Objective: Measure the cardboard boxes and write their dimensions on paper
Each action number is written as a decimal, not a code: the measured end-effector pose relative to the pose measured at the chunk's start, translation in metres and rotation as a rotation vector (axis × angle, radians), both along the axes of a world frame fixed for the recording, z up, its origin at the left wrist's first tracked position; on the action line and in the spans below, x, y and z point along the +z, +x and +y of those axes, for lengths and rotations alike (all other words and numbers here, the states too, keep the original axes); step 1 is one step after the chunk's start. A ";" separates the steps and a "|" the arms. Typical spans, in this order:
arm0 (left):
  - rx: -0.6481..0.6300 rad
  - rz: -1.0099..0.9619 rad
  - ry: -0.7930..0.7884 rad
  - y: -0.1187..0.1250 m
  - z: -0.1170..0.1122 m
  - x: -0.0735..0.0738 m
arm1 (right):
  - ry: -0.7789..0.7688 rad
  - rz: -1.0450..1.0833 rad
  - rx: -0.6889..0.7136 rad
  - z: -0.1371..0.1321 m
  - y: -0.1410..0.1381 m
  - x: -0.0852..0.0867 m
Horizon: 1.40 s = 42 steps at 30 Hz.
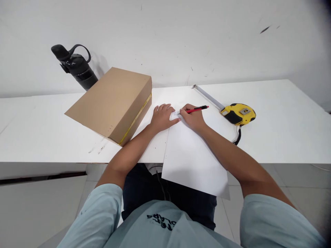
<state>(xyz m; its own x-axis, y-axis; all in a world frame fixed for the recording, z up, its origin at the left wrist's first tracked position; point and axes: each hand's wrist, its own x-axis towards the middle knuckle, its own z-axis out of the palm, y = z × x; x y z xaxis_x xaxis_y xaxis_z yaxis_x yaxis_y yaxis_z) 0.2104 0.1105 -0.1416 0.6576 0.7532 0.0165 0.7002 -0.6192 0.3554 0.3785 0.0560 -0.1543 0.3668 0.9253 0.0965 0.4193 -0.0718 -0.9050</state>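
Observation:
A sheet of white paper (191, 155) lies on the white table, its lower part hanging over the front edge. Spread flat on its upper left corner is my left hand (163, 117), fingers apart. My right hand (193, 119) is closed around a red pen (194, 110) with a black end, and the tip meets the paper close to my left thumb. Small faint marks show on the sheet between the two hands. To the right sits a yellow and black tape measure (239, 114), with a length of its blade (209, 97) pulled out toward the wall.
A brown cardboard box (111, 100) with a yellow stripe along its side stands left of my left hand. Behind it a black bottle (80, 70) with a loop handle leans near the wall. The table's (279, 137) front edge runs just before my body.

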 end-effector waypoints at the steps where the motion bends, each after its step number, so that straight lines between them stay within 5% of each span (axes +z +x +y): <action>1: 0.001 -0.002 0.001 0.000 0.000 0.000 | 0.001 -0.002 -0.006 0.000 0.000 0.000; 25: 0.010 0.016 -0.019 -0.002 0.000 0.001 | 0.019 -0.094 -0.080 0.004 0.002 -0.008; 36: 0.000 0.015 -0.008 -0.006 0.003 -0.001 | -0.109 -0.414 -0.293 0.016 0.059 -0.012; 42: 0.004 0.003 -0.004 -0.007 0.004 -0.002 | -0.211 -0.511 -0.297 0.024 0.062 -0.018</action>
<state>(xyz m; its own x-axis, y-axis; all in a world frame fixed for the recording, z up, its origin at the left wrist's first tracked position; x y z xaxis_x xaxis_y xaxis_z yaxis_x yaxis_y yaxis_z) 0.2038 0.1149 -0.1440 0.6546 0.7559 0.0117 0.7037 -0.6149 0.3559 0.4408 0.0795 -0.1727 0.5670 0.8093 0.1538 0.7299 -0.4070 -0.5492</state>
